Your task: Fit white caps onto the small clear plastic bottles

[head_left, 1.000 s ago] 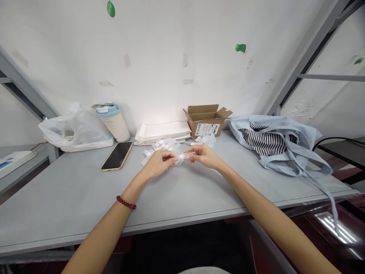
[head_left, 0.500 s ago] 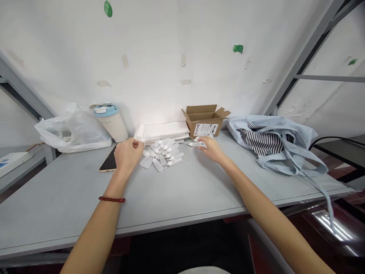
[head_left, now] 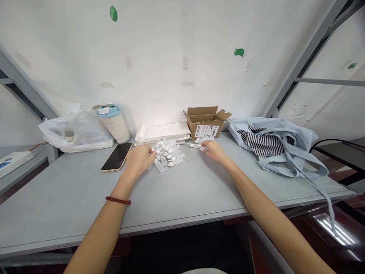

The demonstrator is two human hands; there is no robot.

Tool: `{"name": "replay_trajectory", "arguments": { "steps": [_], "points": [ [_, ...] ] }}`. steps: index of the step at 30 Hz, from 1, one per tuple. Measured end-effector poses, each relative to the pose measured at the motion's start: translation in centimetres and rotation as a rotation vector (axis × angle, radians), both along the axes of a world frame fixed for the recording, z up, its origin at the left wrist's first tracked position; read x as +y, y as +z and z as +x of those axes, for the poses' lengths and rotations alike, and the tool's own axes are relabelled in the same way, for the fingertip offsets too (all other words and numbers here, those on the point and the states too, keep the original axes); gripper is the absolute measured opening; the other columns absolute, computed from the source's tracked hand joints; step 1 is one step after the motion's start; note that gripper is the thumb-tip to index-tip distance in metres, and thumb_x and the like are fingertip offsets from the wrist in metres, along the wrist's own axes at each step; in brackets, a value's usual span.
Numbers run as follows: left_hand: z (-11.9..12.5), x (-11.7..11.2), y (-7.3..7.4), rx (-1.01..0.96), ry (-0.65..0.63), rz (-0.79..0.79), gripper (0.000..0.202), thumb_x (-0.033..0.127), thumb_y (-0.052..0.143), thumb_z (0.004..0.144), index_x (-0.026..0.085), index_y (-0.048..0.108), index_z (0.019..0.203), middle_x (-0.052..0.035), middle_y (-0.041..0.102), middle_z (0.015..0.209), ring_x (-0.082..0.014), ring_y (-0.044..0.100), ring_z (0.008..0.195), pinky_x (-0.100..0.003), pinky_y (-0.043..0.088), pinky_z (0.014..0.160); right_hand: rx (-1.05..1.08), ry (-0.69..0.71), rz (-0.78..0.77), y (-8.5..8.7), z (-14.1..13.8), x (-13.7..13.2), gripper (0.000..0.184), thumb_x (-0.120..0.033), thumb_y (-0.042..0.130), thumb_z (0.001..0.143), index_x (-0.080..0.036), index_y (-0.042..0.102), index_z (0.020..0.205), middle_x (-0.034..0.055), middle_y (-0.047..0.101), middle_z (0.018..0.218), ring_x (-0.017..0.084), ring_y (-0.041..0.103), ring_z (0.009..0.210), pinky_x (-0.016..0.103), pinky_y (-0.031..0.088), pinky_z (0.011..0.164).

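Note:
A heap of small clear plastic tubes with white caps [head_left: 168,155] lies in the middle of the grey table [head_left: 182,194]. My left hand [head_left: 139,160], with a red bead bracelet on the wrist, rests at the heap's left edge, its fingers curled and pinched round one of the tubes. My right hand [head_left: 212,149] reaches to a smaller clump of white pieces [head_left: 203,140] in front of the cardboard box [head_left: 205,121]; its fingers are closed on one of them.
A phone [head_left: 116,156] lies face up left of the heap. Behind are a white cup with a blue lid [head_left: 113,122], a clear plastic bag [head_left: 75,131] and a stack of white sheets [head_left: 163,132]. A light blue cloth bag with striped fabric [head_left: 273,142] lies at the right.
My hands held one tube together at the centre, then parted. The left went out to the far left and has come back to the heap; the right stays by the box.

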State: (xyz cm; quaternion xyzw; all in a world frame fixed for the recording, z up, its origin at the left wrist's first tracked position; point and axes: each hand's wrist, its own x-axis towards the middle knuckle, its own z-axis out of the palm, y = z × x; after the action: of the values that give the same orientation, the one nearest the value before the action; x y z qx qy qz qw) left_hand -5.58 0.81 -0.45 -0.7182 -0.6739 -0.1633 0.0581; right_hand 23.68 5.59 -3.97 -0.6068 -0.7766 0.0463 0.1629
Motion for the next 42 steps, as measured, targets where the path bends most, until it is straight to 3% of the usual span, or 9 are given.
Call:
{"name": "replay_trajectory", "arguments": {
  "steps": [4,9,15,21,25,29,32,37,42],
  "points": [
    [0.0,0.1,0.0,-0.097,-0.028,0.032,0.024,0.033,0.043,0.077,0.02,0.055,0.061,-0.0072,0.065,0.067,-0.024,0.058,0.069,-0.028,0.029,0.054,-0.014,-0.005,-0.045,-0.2,0.0,0.0,0.03,-0.004,0.053,0.077,-0.012,0.06,0.105,0.0131,0.063,0.111,0.026,0.057,0.103,0.032,0.04,0.081],
    [0.0,0.3,0.2,-0.311,0.015,0.201,0.026,0.032,0.043,0.077,0.018,0.055,0.059,-0.0039,0.062,0.061,-0.0187,0.055,0.062,-0.027,0.033,0.058,0.041,0.005,-0.058,-0.3,0.0,0.0,0.031,-0.004,0.053,0.076,-0.012,0.061,0.105,0.0139,0.065,0.104,0.024,0.059,0.096,0.029,0.042,0.076],
    [0.0,0.4,0.5,-0.605,0.011,0.291,0.024,0.029,0.046,0.075,0.016,0.059,0.06,0.0003,0.058,0.056,-0.0131,0.052,0.057,-0.024,0.037,0.059,0.326,0.13,-0.038,0.7,-1.3,-1.0,0.015,-0.015,0.057,0.077,-0.013,0.065,0.09,0.0083,0.068,0.091,0.02,0.061,0.086,0.029,0.044,0.077],
    [1.5,0.0,-0.3,-0.708,-0.223,0.126,0.023,0.034,0.049,0.077,0.015,0.062,0.077,0.0011,0.057,0.06,-0.0117,0.051,0.054,-0.023,0.039,0.056,0.57,0.258,-0.089,1.7,-2.6,-2.6,0.018,-0.028,0.057,0.077,-0.015,0.066,0.086,0.0054,0.068,0.088,0.017,0.06,0.081,0.028,0.045,0.072],
    [2.8,-0.4,-0.9,-0.661,-0.366,-0.028,0.031,0.037,0.049,0.079,0.016,0.062,0.098,-0.0004,0.06,0.07,-0.0123,0.051,0.057,-0.024,0.04,0.057,0.663,0.33,-0.165,2.1,-3.0,-3.3,0.023,-0.034,0.057,0.078,-0.016,0.068,0.085,0.0044,0.066,0.085,0.016,0.058,0.078,0.027,0.044,0.068],
    [3.7,-0.7,-1.7,-0.599,-0.446,-0.131,0.036,0.037,0.048,0.081,0.015,0.059,0.109,-0.0006,0.061,0.074,-0.012,0.052,0.056,-0.025,0.04,0.058,0.724,0.367,-0.237,2.5,-3.2,-3.7,0.025,-0.037,0.057,0.077,-0.016,0.068,0.086,0.004,0.065,0.082,0.016,0.056,0.075,0.028,0.043,0.066],
    [4.1,-0.7,-2.1,-0.564,-0.478,-0.141,0.034,0.036,0.047,0.083,0.016,0.06,0.106,-0.0008,0.061,0.073,-0.0127,0.052,0.057,-0.026,0.04,0.059,0.742,0.38,-0.267,2.6,-3.3,-4.0,0.025,-0.037,0.058,0.076,-0.016,0.068,0.085,0.0041,0.065,0.081,0.016,0.056,0.074,0.028,0.043,0.065],
    [4.7,-1.1,-2.1,-0.527,-0.543,-0.129,0.022,0.029,0.046,0.083,0.017,0.063,0.085,-0.0021,0.062,0.073,-0.0143,0.053,0.063,-0.027,0.039,0.062,0.751,0.377,-0.284,2.7,-3.4,-4.0,0.023,-0.034,0.06,0.074,-0.015,0.068,0.084,0.0041,0.065,0.08,0.016,0.056,0.073,0.029,0.043,0.066],
    [5.2,-1.2,-2.0,-0.762,-0.537,-0.242,0.02,0.032,0.048,0.082,0.016,0.06,0.081,-0.0014,0.06,0.071,-0.0118,0.049,0.056,-0.024,0.038,0.054,0.742,0.388,-0.297,2.7,-3.5,-4.1,0.02,-0.031,0.061,0.074,-0.015,0.068,0.082,0.0033,0.064,0.078,0.015,0.056,0.073,0.028,0.043,0.066]
  ]
}}
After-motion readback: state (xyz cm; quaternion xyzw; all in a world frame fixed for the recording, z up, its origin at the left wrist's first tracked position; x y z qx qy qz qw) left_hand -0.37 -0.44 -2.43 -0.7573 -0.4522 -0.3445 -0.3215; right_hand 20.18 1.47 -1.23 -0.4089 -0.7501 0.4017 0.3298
